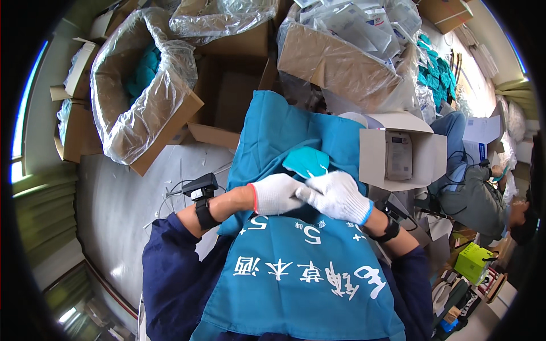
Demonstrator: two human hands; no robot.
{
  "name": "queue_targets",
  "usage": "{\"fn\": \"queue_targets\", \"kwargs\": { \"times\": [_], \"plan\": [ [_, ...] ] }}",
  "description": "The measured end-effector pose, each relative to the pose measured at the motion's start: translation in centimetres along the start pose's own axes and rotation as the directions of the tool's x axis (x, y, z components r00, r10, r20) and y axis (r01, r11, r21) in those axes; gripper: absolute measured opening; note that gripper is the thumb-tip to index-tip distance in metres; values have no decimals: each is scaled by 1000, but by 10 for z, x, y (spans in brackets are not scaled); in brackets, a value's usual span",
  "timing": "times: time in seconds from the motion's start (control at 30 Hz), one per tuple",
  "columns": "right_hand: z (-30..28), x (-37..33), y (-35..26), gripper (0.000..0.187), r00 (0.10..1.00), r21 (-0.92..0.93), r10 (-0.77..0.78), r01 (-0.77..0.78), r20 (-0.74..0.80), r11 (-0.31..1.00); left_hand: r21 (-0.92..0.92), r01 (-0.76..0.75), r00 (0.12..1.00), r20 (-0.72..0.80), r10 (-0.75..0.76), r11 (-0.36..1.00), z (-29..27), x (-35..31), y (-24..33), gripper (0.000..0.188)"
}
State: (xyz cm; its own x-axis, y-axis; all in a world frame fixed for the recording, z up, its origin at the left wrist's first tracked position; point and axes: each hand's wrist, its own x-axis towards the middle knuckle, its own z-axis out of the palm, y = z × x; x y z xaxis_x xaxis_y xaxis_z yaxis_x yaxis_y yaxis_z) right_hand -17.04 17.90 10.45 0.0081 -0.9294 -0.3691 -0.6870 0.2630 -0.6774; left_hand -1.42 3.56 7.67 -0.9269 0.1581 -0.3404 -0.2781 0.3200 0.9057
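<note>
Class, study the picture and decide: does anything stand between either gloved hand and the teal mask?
Nothing visible does: the left hand and right hand are close by the near edge of the teal mask. The open pale carton stands off to the right.

Left of the left grip (pixel 277 194), grey floor (pixel 114 204) is spreading toward a pale wall (pixel 60 62), where a window (pixel 17 169) is glowing beside a green curtain (pixel 40 210). Far to the grip's right, a second curtain (pixel 515 90) is hanging.

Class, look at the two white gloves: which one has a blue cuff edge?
The right-hand glove: its cuff edge is blue, whereas the left-hand glove has a red one.
</note>
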Motion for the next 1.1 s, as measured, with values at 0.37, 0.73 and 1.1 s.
{"fn": "queue_targets", "kwargs": {
  "times": [0.37, 0.73, 1.1],
  "plan": [
    [17, -49, -22, 42, 961, 904, 93, -276, 260, 325, -229, -203, 937, 236, 257, 952, -31, -42, 35, 33],
    [12, -45, -23, 35, 962, 871, 122, -274, 245, 409, -247, -317, 890, 255, 377, 916, -54, -52, 10, 30],
    [2, -10, 15, 23, 810, 810, 550, 176, 204, -559, -610, 85, 627, -582, -518, 788, -169, -38, -125, 36]
  ]
}}
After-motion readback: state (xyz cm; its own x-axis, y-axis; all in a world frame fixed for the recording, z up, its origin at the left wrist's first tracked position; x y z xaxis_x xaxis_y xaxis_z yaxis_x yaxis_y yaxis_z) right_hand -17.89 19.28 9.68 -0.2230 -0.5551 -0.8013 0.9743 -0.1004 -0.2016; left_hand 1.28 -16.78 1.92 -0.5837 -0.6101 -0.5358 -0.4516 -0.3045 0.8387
